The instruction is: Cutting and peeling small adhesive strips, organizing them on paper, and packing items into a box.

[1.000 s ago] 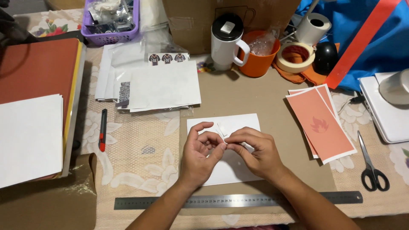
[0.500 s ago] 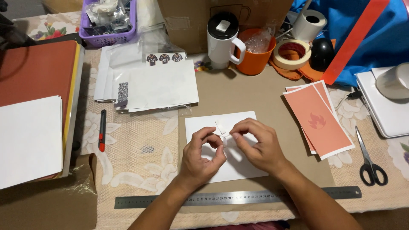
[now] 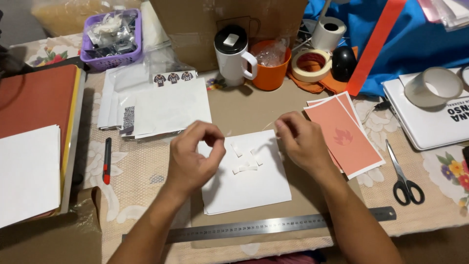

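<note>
Head view, near to far: steel ruler (image 3: 273,226) along the table's front edge. Above it, white paper stack (image 3: 246,178) with small white tape strips (image 3: 245,159) stuck near its top. Left hand (image 3: 195,156) over the stack's left edge, thumb and forefinger pinched in a ring; whether holding anything, cannot tell. Right hand (image 3: 300,142) at the top right corner, fingertips closed, seemingly on a thin pale backing sliver. Strips judged featherlight, limp, sticky; best lifted by a free corner. Right: salmon cards (image 3: 347,139) with white borders and a flame mark, scissors (image 3: 404,175). Left: red utility knife (image 3: 106,160). Farther: clear sleeves with a row of jersey-shaped stickers (image 3: 173,78), white mug (image 3: 233,56), purple basket (image 3: 111,36).
</note>
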